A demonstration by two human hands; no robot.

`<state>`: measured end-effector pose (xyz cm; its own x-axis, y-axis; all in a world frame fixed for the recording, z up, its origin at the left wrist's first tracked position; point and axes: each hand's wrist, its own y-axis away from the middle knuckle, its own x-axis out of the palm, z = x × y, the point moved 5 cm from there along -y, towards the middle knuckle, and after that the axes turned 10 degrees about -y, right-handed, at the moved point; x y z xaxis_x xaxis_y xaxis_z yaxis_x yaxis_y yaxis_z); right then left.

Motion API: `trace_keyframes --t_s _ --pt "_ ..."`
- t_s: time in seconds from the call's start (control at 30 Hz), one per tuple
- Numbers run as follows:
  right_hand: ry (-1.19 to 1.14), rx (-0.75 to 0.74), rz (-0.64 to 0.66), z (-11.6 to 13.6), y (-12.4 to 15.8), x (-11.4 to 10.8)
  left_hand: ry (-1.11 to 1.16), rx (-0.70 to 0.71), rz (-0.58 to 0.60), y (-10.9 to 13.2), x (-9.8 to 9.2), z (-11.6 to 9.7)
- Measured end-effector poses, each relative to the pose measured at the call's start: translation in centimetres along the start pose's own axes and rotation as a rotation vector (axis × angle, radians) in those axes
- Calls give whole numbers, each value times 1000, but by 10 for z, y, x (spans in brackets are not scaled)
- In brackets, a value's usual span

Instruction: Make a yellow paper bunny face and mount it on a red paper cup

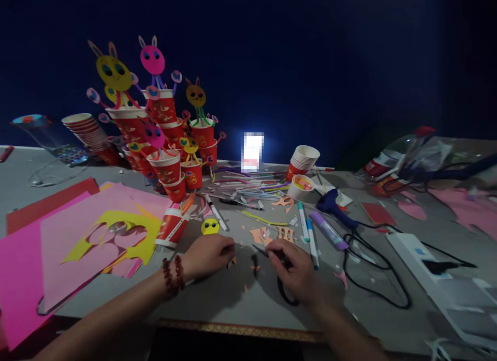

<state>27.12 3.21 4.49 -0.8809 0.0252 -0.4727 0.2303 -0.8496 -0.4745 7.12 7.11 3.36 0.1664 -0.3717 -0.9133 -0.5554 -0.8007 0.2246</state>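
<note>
My right hand (293,265) is closed around a pair of scissors (286,295). Their dark handle loop hangs below the palm, and the thin tip points left. Opposite it, my left hand (209,253) has its fingers curled in a pinch; what they hold, if anything, is hidden. A small orange paper bit (232,262) shows right below those fingertips, and I cannot tell whether it is held. Between the hands lie small paper scraps (255,268). Cut orange paper pieces (285,234) rest just beyond the right hand. A yellow paper face (210,226) lies behind the left hand.
Red paper cups with paper rabbit figures (165,167) stand stacked at the back left. Coloured paper sheets (58,247) cover the left side. Markers (303,221), a blue glue gun (330,201) with its cord, a white power strip (427,278) and a bottle (388,159) occupy the right.
</note>
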Motion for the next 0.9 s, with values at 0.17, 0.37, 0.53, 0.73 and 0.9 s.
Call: trace_keyframes --t_s 0.17,0.37,0.53,0.73,0.9 --pt "28 12 44 0 0 3 -97 21 7 3 3 -2" --pt "87 49 81 -5 0 5 -185 21 3 2 5 0" --pt "71 -177 300 11 0 24 -227 -13 -13 1 8 4" --pt "271 -291 503 16 8 49 -249 -14 -41 2 12 4" --pt "274 -290 521 16 9 51 -240 -10 -61 4 9 3"
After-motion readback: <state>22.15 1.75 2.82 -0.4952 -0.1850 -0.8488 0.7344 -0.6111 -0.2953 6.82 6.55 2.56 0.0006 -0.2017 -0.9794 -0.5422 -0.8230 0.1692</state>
